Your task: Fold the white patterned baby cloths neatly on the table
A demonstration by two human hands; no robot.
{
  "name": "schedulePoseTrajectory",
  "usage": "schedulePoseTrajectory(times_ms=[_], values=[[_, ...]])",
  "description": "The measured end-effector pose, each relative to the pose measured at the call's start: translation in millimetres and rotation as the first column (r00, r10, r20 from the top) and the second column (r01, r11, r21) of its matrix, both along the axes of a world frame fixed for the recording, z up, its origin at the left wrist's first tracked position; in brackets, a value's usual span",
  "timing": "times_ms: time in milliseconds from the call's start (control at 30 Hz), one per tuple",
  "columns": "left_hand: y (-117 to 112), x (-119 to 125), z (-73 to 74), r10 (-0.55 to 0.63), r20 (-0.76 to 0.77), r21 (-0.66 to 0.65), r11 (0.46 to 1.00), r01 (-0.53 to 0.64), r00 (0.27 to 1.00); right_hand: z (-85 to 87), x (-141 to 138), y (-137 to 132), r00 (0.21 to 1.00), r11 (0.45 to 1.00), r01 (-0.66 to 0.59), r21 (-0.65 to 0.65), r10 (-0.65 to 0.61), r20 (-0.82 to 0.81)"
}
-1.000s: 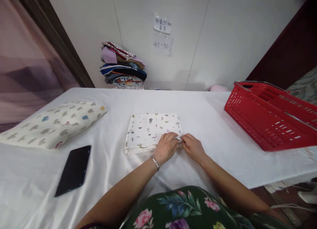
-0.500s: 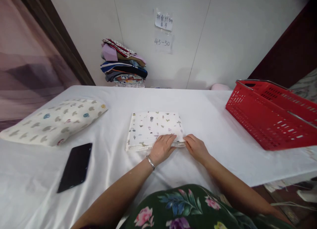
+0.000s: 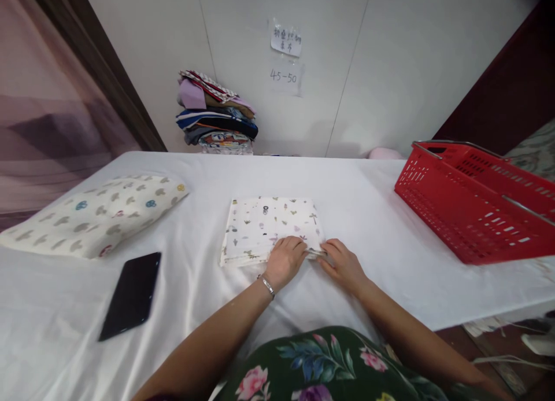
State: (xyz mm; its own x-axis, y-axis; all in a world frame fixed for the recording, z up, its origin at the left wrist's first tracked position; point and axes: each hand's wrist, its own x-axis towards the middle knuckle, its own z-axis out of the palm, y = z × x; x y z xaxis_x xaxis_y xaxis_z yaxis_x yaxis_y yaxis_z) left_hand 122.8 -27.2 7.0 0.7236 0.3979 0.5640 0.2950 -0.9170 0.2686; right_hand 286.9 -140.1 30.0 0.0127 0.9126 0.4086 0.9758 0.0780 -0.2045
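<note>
A folded white cloth (image 3: 271, 221) with small printed plants and figures lies flat in the middle of the table, its layers showing along the near edge. My left hand (image 3: 284, 262), with a silver bracelet at the wrist, rests palm down on the near edge, its fingers lying on the fabric. At the near right corner my right hand (image 3: 342, 265) holds the cloth's edge between thumb and fingers. The thumb side is low and the fingertips partly cover the corner.
A cream cloth (image 3: 99, 216) with a mushroom-like print lies at the left. Near it is a black tablet or phone (image 3: 131, 295). A red plastic basket (image 3: 477, 204) stands at the right. Stacked fabrics (image 3: 217, 114) are beyond the far edge of the white-covered table (image 3: 359, 187).
My right hand has shifted slightly at the near right corner, its thumb now lower and more in view. My left hand stays on the near edge, and the cloth has barely moved.
</note>
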Motion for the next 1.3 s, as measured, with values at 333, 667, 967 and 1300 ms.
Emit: schedulePoseTrajectory(times_ms=[333, 667, 967, 1300], values=[[-1.4, -3.0, 3.9, -0.009, -0.045, 0.010, 1.000, 0.009, 0.999, -7.8, 1.2, 7.5, 0.972, 0.980, 0.162, -0.116, -0.179, -0.155], [0.0, 5.3, 4.9, 0.053, -0.096, 0.101, 0.994, -0.044, 0.994, -12.7, 1.5, 19.4, 0.973, 0.985, 0.169, -0.033, -0.172, -0.151], [2.0, -17.7, 6.5, 0.043, -0.156, 0.086, 0.996, -0.029, 0.987, -15.5, 4.6, 18.0, 0.960, 0.958, 0.201, -0.204, -0.234, -0.154], [28.4, -101.0, 8.1, 0.205, -0.180, 0.075, 0.978, -0.194, 0.962, -18.8, 8.5, 19.9, 0.955, 0.940, 0.250, -0.231, -0.279, -0.102]])
